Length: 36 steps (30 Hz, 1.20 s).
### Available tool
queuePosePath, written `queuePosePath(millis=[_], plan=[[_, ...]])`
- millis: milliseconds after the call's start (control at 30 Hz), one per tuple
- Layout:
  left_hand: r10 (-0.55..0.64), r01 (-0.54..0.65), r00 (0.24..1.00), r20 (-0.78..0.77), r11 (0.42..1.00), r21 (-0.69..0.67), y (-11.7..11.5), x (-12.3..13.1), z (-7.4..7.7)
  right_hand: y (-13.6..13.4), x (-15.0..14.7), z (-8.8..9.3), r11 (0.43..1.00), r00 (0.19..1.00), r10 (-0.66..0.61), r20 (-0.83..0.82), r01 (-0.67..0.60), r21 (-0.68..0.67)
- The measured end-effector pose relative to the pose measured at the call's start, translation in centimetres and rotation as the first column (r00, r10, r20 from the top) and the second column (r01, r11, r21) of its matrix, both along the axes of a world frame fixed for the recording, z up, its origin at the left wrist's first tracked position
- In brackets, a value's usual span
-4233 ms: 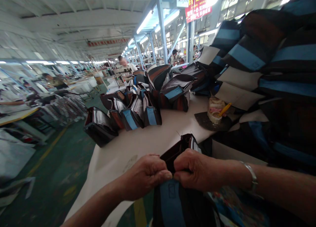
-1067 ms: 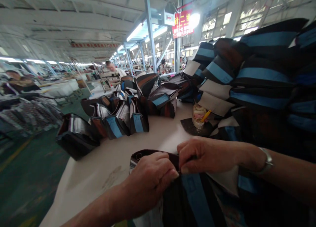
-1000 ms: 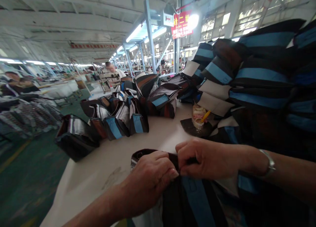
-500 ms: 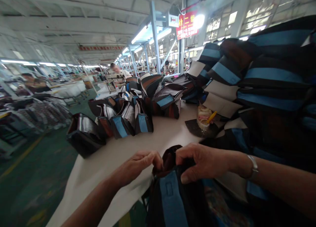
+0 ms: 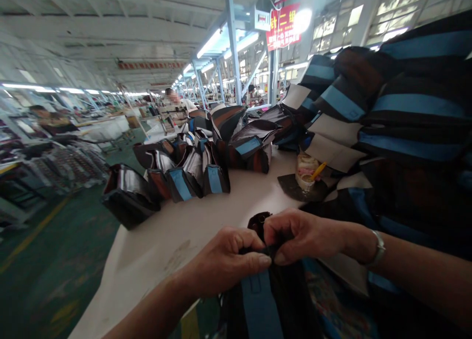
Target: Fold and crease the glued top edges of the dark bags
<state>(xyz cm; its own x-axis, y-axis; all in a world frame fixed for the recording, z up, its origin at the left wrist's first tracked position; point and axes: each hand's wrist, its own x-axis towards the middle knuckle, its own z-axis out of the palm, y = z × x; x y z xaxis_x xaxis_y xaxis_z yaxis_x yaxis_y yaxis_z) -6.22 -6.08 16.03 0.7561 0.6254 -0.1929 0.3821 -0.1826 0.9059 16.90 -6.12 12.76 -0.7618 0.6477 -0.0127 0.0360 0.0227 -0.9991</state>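
A dark bag (image 5: 260, 304) with a blue stripe down its side stands close in front of me, its brown lining showing at the opening. My left hand (image 5: 236, 253) pinches the bag's top edge between thumb and fingers, just above the blue stripe. Close beside it, my right hand (image 5: 302, 235) grips the same rim, thumb outside and fingers curled over the edge. The two thumb tips almost meet there. Hands hide part of the opening.
Several similar bags (image 5: 180, 184) stand along the far side of the pale table (image 5: 155, 245). A glue cup (image 5: 305, 180) with a yellow-handled tool sits on a dark sheet. Striped bags and pale panels are piled high on the right (image 5: 413, 107). A person (image 5: 179, 103) is farther back.
My left hand has moved right and up from inside the bag's opening and now pinches the rim beside my right hand. The bag's opening has narrowed. My right hand stays on the edge.
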Motion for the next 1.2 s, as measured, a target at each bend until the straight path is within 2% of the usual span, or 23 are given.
queuePosePath(millis=[133,300,467,633,733,833,900,1000,1033,1067,1100,1133,1167,1200], plan=[[0.069,-0.069,0.997,-0.035,0.998,0.010,-0.3,0.5,0.5,-0.4,0.1,0.6,0.999,1.000,-0.021,0.010,0.021,0.024],[0.144,-0.135,0.986,-0.082,0.985,0.110,-0.7,1.1,0.4,-0.7,-0.5,0.9,0.960,0.971,-0.190,0.143,0.153,0.234],[0.175,-0.160,0.976,-0.125,0.979,0.125,-0.6,1.3,0.4,-1.1,-1.1,0.5,0.857,0.908,-0.370,0.198,0.251,0.450],[0.126,-0.095,0.978,-0.165,0.979,0.183,-0.3,1.5,0.5,-1.5,-1.5,-0.6,0.738,0.869,-0.487,0.089,0.354,0.575],[0.083,-0.038,0.985,-0.152,0.960,0.276,-0.4,1.4,0.3,-1.7,-1.6,-1.6,0.642,0.879,-0.476,-0.028,0.369,0.672],[0.072,-0.027,0.988,-0.135,0.952,0.306,-0.4,0.9,0.0,-1.8,-1.0,-2.3,0.515,0.932,-0.351,-0.094,0.276,0.812],[0.058,-0.028,0.987,-0.150,0.980,0.196,-0.1,0.3,-0.1,-2.0,-0.3,-2.5,0.381,0.953,-0.302,-0.029,0.148,0.913],[0.025,-0.036,0.991,-0.130,0.996,-0.084,0.6,-0.3,-0.3,-2.1,0.4,-2.7,0.128,0.937,-0.339,0.088,-0.047,0.991],[0.014,-0.032,0.992,-0.125,0.989,-0.145,0.9,-0.4,-0.4,-2.2,0.5,-2.7,0.072,0.928,-0.358,0.109,-0.089,0.993],[0.004,-0.026,0.992,-0.129,0.984,-0.174,1.1,-0.4,-0.6,-2.2,0.5,-2.8,0.040,0.922,-0.366,0.125,-0.119,0.992],[-0.008,-0.017,0.990,-0.143,0.984,-0.176,1.2,-0.3,-0.7,-2.3,0.6,-2.8,0.035,0.922,-0.359,0.143,-0.140,0.990],[-0.022,-0.004,0.986,-0.164,0.987,-0.160,1.2,-0.2,-0.8,-2.4,0.6,-2.7,0.069,0.932,-0.332,0.148,-0.133,0.989],[-0.033,0.010,0.983,-0.181,0.992,-0.128,1.2,0.0,-0.9,-2.4,0.7,-2.6,0.147,0.948,-0.291,0.132,-0.092,0.985],[-0.040,0.024,0.981,-0.191,0.996,-0.083,1.0,0.1,-0.8,-2.4,0.8,-2.3,0.268,0.963,-0.251,0.100,-0.030,0.963]])
